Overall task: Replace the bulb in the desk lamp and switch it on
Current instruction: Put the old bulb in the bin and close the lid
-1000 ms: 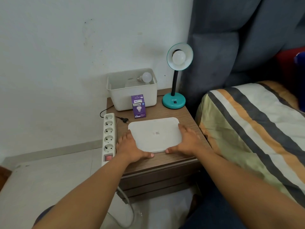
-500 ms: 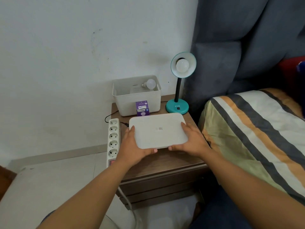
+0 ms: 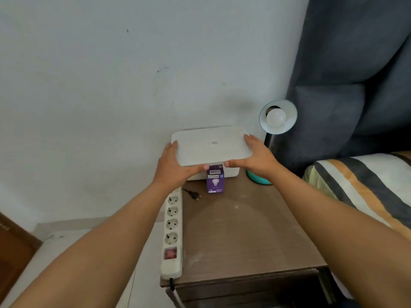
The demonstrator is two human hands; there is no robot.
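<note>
I hold a flat white rectangular plastic lid (image 3: 212, 146) with both hands, above the white plastic storage box (image 3: 231, 173) at the back of the brown wooden bedside table (image 3: 244, 236). Only the lower front edge of the box shows beneath the lid; whether the lid touches the box rim cannot be determined.

My left hand (image 3: 175, 167) grips the lid's left end, thumb along the near edge and fingers wrapped over the side. My right hand (image 3: 253, 158) grips the right end in the same manner, thumb on the near edge.

A small purple cardboard bulb carton (image 3: 215, 180) stands upright on the table, just in front of the box and below the lid's near edge.

The teal desk lamp (image 3: 278, 116) stands at the back right corner of the table. Its round shade faces me, with a white globe bulb (image 3: 276, 117) seated in it, unlit. My right hand covers most of the lamp's teal base.

A black two-pin plug (image 3: 195, 195) lies on the table near the carton, unplugged. A white four-socket power strip (image 3: 172, 232) with a red rocker switch lies along the table's left edge, all sockets vacant.

A striped bedcover (image 3: 367, 185) lies to the right.
</note>
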